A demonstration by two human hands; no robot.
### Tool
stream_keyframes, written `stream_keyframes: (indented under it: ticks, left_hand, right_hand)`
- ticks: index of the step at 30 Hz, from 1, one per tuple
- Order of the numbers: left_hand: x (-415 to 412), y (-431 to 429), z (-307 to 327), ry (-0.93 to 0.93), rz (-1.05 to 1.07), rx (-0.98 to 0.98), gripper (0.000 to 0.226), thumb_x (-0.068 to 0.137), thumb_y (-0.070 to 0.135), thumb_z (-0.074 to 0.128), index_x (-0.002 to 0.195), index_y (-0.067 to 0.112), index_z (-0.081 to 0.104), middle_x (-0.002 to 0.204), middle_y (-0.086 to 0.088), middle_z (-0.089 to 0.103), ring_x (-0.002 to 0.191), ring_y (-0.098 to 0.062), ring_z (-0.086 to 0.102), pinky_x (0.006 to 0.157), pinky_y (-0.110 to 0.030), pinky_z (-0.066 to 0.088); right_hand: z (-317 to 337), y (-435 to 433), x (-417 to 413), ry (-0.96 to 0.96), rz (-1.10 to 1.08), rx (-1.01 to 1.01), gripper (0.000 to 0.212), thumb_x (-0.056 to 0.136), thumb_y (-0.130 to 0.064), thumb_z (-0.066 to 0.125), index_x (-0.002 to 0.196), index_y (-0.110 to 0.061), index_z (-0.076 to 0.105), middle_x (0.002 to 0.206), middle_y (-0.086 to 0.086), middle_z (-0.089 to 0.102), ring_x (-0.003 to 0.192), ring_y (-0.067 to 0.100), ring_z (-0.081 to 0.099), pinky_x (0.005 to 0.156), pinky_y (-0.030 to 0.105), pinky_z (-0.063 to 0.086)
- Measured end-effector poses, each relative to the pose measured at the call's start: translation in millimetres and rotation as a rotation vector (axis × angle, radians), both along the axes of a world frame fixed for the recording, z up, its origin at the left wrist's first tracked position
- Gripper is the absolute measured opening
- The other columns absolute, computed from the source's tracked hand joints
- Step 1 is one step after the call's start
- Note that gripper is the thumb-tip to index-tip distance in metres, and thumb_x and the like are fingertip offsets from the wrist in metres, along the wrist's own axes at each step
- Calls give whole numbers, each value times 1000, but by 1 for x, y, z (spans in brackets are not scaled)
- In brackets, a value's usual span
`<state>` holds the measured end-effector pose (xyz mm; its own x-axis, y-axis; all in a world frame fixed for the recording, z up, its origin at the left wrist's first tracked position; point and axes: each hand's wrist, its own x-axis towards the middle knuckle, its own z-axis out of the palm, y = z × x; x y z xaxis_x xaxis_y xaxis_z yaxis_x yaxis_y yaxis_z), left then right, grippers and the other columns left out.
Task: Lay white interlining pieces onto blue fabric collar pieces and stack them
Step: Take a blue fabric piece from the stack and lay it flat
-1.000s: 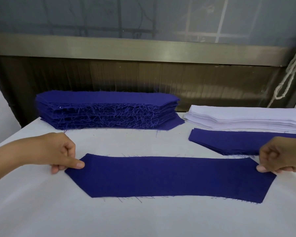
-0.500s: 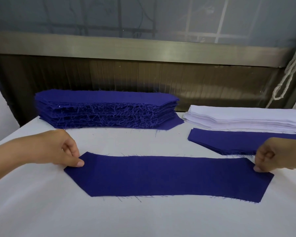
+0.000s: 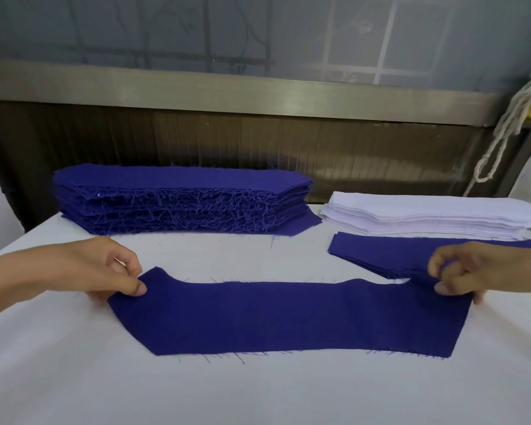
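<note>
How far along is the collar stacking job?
Early. Done: only a thin blue pile sits before the white interlining stack. In hand: left hand and right hand pinch the ends of one blue collar piece, no interlining on it. Left: the tall blue stack.

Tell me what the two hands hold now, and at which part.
One blue collar piece: the left hand pinches its left end, the right hand its right end, each between thumb and fingers.
</note>
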<state>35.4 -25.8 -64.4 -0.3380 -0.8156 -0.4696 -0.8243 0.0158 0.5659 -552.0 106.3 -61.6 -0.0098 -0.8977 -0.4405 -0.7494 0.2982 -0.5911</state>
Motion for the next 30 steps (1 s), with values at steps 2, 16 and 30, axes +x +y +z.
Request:
stream_keyframes:
  ticks: [2,16,30]
  left_hand:
    - [1,-2,0,-2,30,21,62,45,66,89,92,27,74,93,-5,78,65,-9,65,58,-20,51]
    - [24,-22,-16,110,-31,212,38,75,52,84,89,18,74,110,-13,74,83,-15,73,58,-20,49]
    - [-70,-13,12,361,-35,88,57,67,42,86,105,1,71,97,-17,72,69,-10,68,59,-17,55]
  right_hand:
    - [1,0,-1,-19,-91,7,54,52,-61,95,96,-40,71,89,4,75,78,8,68,64,23,53]
    - [17,7,7,35,0,58,73,47,-64,92,97,-12,80,90,14,75,67,8,63,55,15,43]
    - [40,20,-61,-297,-393,-279,30,73,-18,80,97,1,77,87,20,67,57,14,48,50,18,46]
